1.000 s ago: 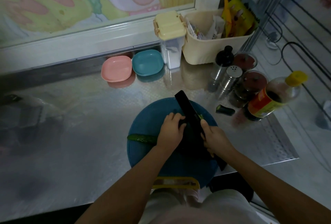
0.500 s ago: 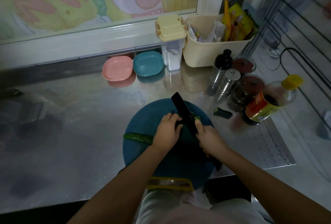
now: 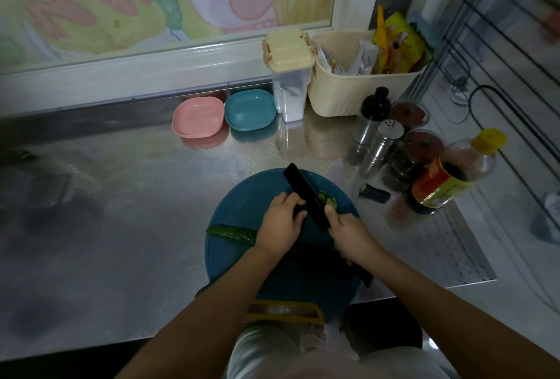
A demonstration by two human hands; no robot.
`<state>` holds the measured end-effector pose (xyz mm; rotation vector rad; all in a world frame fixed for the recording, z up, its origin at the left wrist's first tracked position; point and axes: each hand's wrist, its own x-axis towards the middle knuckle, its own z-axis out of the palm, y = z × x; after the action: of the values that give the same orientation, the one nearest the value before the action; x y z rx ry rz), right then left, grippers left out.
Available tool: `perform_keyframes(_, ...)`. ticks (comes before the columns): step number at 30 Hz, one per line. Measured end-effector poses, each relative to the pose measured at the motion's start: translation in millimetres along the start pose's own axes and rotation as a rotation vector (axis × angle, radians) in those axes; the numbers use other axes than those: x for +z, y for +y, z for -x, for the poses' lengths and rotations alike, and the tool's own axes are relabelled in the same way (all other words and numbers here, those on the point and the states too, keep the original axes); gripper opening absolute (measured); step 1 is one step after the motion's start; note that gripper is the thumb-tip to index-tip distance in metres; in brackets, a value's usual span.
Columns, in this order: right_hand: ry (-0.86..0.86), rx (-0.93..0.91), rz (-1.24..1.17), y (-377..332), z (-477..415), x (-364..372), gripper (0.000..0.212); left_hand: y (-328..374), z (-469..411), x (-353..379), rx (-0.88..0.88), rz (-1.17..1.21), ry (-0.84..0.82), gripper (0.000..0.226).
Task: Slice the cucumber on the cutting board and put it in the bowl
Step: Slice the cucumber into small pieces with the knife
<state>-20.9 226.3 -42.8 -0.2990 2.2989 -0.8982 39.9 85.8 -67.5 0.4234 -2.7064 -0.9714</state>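
A round blue cutting board [image 3: 242,203] lies on the steel counter in front of me. A green cucumber [image 3: 231,233] rests across it, its left end sticking out past my left hand [image 3: 280,221], which holds it down with curled fingers. My right hand [image 3: 351,236] grips the handle of a black knife [image 3: 306,194], whose blade points away and to the left, beside my left fingers. A few cut slices [image 3: 324,198] lie just right of the blade. A pink bowl [image 3: 198,116] and a teal bowl [image 3: 250,109] stand at the back of the counter.
A cut cucumber end [image 3: 374,192] lies on the counter right of the board. Shakers [image 3: 383,144], spice jars [image 3: 418,151] and a sauce bottle [image 3: 454,172] crowd the right side. A lidded container [image 3: 289,75] and a cream basket [image 3: 360,84] stand at the back.
The knife blade has come down by my left fingers, and cut slices now show to its right. Both hands keep their places on the cucumber and knife.
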Motion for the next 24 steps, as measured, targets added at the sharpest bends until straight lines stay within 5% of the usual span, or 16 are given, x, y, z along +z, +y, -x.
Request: perform_keyframes(24,-0.017,0.001,-0.135,-1,11,-6,0.057,-2,-1,0,0.013,-0.001,0.0,0.012)
